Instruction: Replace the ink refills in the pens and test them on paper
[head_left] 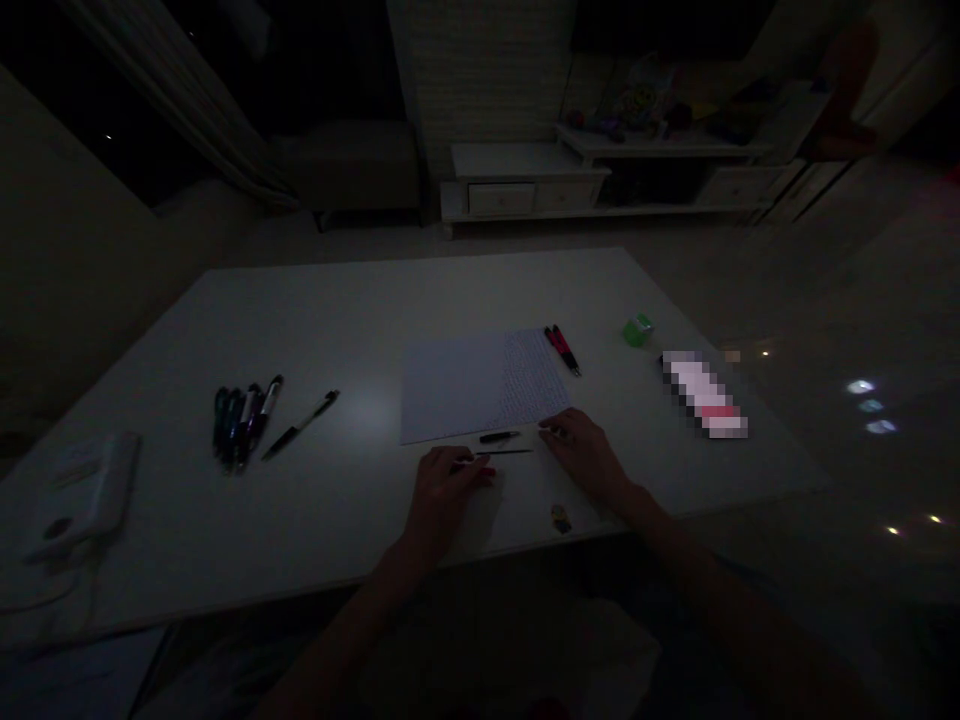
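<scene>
"Near the counter's (360,330) front edge, left fingers (466,472) pinch a red pen piece (487,471); right fingers (568,418) look bunched."

"On something?"

"Can't tell. Steady the red pen piece, clear of that loose refill (511,452)."

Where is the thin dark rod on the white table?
In the head view, the thin dark rod lies between the left hand and right hand, just on the near side of the short black pen piece.

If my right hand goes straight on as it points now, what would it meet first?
Probably the paper sheet, whose near edge lies just ahead of the right hand; in this dim view, I cannot tell whether they already touch.
</scene>
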